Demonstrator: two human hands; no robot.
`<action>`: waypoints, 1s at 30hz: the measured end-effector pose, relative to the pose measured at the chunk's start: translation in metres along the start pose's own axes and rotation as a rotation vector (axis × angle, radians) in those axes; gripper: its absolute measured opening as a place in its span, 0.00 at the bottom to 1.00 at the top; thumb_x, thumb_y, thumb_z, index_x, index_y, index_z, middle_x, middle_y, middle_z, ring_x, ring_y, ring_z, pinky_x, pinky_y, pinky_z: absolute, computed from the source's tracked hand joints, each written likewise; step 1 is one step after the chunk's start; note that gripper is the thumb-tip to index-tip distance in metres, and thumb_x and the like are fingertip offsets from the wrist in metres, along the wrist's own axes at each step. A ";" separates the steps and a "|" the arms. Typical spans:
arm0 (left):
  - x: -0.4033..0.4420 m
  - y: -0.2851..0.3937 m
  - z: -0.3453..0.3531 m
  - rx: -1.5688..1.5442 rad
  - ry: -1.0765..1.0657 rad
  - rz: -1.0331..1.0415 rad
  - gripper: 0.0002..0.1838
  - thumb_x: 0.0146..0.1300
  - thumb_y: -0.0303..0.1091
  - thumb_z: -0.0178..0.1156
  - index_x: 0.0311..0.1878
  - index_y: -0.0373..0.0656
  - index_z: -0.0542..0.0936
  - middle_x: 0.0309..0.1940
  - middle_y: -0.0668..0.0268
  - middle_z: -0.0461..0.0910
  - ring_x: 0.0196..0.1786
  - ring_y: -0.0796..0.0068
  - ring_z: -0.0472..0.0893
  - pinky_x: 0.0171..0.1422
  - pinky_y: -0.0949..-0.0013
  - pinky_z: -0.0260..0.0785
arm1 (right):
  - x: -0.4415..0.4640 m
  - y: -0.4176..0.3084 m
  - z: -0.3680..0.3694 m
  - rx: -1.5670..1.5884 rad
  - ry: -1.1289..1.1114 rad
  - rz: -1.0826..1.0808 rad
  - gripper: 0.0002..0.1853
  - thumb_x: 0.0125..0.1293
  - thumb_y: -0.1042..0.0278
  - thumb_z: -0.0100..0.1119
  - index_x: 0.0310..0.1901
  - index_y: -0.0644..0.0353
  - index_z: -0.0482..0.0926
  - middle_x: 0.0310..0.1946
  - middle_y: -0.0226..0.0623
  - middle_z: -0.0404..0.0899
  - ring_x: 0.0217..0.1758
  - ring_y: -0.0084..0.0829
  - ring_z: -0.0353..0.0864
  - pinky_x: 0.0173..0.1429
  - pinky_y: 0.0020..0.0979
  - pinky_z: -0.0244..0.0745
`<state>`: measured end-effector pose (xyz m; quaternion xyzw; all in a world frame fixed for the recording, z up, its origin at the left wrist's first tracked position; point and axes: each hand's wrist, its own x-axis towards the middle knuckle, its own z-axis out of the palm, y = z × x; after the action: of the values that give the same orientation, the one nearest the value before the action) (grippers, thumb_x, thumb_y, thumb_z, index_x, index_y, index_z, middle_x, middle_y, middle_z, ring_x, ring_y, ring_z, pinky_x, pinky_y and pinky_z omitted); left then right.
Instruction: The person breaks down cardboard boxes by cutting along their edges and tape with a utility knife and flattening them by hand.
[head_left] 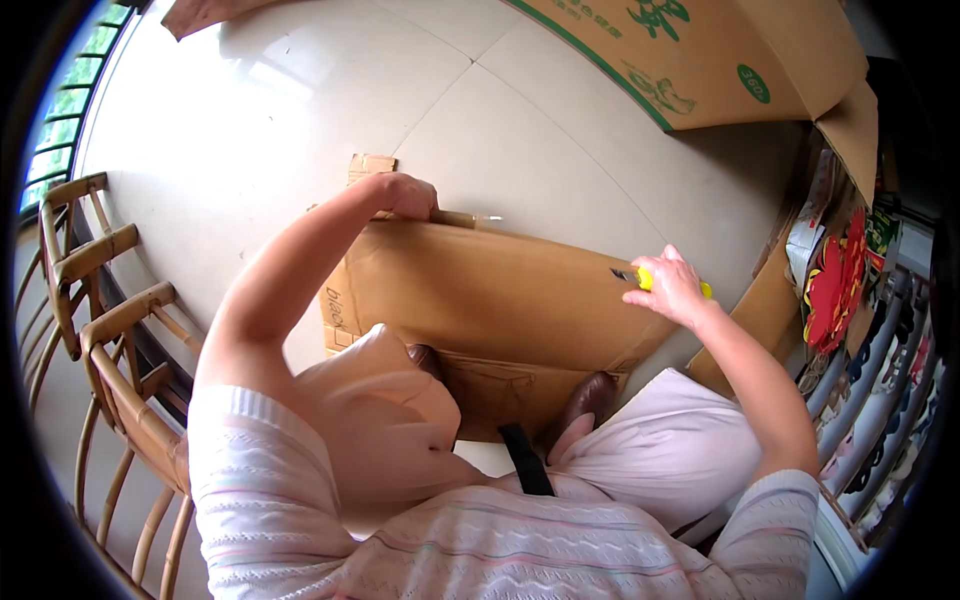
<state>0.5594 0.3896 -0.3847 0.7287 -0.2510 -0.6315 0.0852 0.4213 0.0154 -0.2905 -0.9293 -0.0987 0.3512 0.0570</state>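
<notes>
A brown cardboard box (480, 290) stands on the floor between my feet, with the handwritten word "black" on its left side. My left hand (408, 196) is closed on the box's far upper edge, its fingertips partly hidden. Just right of those fingers, a rolled brown strip (455, 218) with a clear, shiny end lies along that edge. Over the box's right end, my right hand (672, 285) grips a yellow utility knife (645, 278). The knife's dark blade points left, close above the cardboard.
A large printed carton (720, 70) stands at the upper right. Bamboo chairs (130, 330) are on the left. Along the right side are a shoe rack (890, 400) and a red decoration (836, 285). Pale tiles (480, 120) cover the floor. Another cardboard piece (215, 12) lies at the top left.
</notes>
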 end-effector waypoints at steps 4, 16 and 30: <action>0.020 -0.016 -0.002 -0.028 0.191 -0.135 0.18 0.47 0.36 0.56 0.40 0.37 0.81 0.41 0.56 0.81 0.44 0.57 0.79 0.46 0.58 0.71 | 0.054 0.016 0.013 0.055 -0.101 0.029 0.27 0.43 0.49 0.71 0.44 0.52 0.78 0.38 0.33 0.79 0.48 0.39 0.70 0.51 0.38 0.71; -0.031 0.002 -0.004 -0.188 0.401 -0.127 0.38 0.57 0.71 0.43 0.44 0.43 0.81 0.41 0.52 0.80 0.50 0.58 0.76 0.57 0.61 0.66 | 0.086 0.028 0.026 0.118 -0.248 0.049 0.31 0.43 0.50 0.71 0.49 0.55 0.76 0.42 0.40 0.78 0.52 0.41 0.68 0.56 0.38 0.68; -0.012 -0.013 0.083 0.174 1.033 -0.188 0.26 0.63 0.58 0.43 0.49 0.45 0.72 0.42 0.59 0.71 0.52 0.61 0.67 0.61 0.55 0.51 | 0.087 0.017 0.022 0.117 -0.272 0.138 0.38 0.43 0.47 0.71 0.57 0.52 0.72 0.47 0.45 0.75 0.55 0.42 0.67 0.60 0.37 0.65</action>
<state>0.4823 0.4220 -0.3951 0.9685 -0.1612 -0.1722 0.0798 0.4728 0.0187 -0.3658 -0.8728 -0.0208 0.4822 0.0731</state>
